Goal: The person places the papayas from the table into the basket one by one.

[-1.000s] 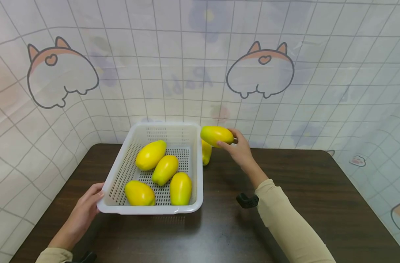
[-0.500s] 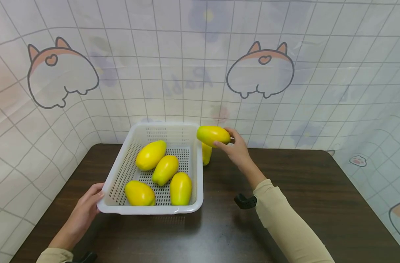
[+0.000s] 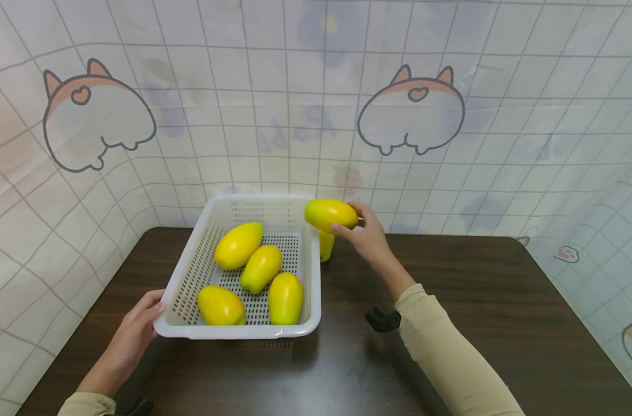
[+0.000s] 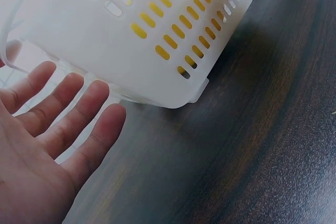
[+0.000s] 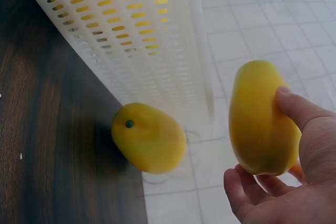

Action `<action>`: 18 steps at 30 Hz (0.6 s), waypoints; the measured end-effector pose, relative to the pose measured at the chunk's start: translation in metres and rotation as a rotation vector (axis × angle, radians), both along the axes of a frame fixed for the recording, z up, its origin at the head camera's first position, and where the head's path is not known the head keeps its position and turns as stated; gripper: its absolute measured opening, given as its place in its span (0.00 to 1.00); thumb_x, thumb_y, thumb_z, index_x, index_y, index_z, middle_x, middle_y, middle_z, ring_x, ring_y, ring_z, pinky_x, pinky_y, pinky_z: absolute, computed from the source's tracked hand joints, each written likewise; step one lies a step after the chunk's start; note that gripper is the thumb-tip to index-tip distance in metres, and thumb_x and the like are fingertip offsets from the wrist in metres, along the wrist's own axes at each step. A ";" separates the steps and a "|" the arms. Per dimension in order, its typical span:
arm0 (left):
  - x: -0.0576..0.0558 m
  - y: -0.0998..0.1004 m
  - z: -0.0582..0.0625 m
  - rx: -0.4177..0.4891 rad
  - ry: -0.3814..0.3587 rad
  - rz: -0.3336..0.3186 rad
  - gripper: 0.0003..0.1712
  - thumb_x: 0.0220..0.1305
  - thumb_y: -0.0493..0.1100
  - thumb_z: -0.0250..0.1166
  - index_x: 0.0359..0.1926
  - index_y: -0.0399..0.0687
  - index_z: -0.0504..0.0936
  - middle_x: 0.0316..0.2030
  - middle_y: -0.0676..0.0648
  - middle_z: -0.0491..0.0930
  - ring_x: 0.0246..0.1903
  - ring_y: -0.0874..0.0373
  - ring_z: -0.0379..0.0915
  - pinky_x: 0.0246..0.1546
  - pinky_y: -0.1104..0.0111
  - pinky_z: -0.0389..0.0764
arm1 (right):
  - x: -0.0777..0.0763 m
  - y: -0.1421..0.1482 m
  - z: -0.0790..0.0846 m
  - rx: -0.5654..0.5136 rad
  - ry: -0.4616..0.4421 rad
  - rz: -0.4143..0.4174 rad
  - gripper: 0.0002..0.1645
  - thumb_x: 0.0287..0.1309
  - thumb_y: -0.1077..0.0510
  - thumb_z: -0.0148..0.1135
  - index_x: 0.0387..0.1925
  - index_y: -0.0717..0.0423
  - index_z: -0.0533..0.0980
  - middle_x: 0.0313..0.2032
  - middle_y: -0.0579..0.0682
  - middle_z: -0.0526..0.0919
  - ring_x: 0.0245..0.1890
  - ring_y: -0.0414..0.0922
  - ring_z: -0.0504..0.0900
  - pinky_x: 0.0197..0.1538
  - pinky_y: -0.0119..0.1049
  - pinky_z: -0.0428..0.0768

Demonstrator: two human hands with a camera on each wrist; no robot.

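Note:
My right hand (image 3: 370, 237) holds a yellow mango (image 3: 330, 215) by one end, thumb on the near side, raised at the far right corner of a white plastic basket (image 3: 238, 331). The fruit's other end overlaps the basket rim in the head view. Several more yellow mangoes (image 3: 238, 245) lie apart on the perforated basket floor. Another mango (image 5: 149, 139) rests on the table just outside the basket's right wall, partly hidden in the head view. At the near left corner, my left hand (image 3: 134, 332) grips the basket, thumb over the rim and fingers along the outer wall.
The basket stands on a dark wooden table (image 3: 451, 277), left of its middle. A white grid-patterned cloth (image 3: 316, 86) with cartoon drawings hangs close behind the table and along its sides. A black wrist strap part (image 3: 382, 319) juts from the right sleeve.
My right hand has moved slowly left with the mango, bringing it from beside the basket's far right corner to overlap the rim. The left hand and the basket have stayed put.

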State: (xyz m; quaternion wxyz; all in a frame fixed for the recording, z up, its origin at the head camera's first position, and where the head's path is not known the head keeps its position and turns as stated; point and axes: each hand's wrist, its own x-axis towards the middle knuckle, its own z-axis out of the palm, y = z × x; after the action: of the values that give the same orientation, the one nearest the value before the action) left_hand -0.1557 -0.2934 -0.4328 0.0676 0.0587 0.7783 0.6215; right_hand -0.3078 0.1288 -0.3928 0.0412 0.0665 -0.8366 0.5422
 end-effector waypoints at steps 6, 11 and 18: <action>0.000 0.000 0.000 -0.022 -0.017 0.010 0.22 0.72 0.51 0.37 0.60 0.46 0.58 0.49 0.60 0.67 0.45 0.71 0.70 0.42 0.74 0.69 | 0.000 -0.005 0.000 0.007 0.012 -0.001 0.45 0.44 0.37 0.65 0.63 0.43 0.60 0.60 0.48 0.66 0.57 0.50 0.68 0.51 0.47 0.73; 0.000 0.000 0.000 -0.030 -0.028 0.015 0.22 0.72 0.52 0.36 0.61 0.47 0.58 0.49 0.60 0.67 0.45 0.70 0.70 0.42 0.74 0.69 | 0.001 -0.008 -0.002 0.003 0.015 0.009 0.44 0.45 0.36 0.65 0.63 0.42 0.60 0.60 0.47 0.66 0.57 0.50 0.68 0.51 0.46 0.74; 0.000 0.000 -0.001 -0.012 -0.015 0.010 0.22 0.72 0.51 0.37 0.60 0.47 0.58 0.49 0.59 0.67 0.45 0.70 0.70 0.42 0.74 0.70 | 0.000 -0.012 -0.002 0.016 0.016 0.015 0.44 0.45 0.36 0.64 0.63 0.41 0.60 0.61 0.46 0.66 0.57 0.50 0.68 0.52 0.47 0.74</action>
State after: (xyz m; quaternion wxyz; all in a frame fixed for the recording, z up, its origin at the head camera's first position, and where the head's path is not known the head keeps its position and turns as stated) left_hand -0.1558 -0.2935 -0.4340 0.0708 0.0496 0.7818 0.6175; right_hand -0.3077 0.1167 -0.3946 0.0433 0.0772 -0.8399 0.5354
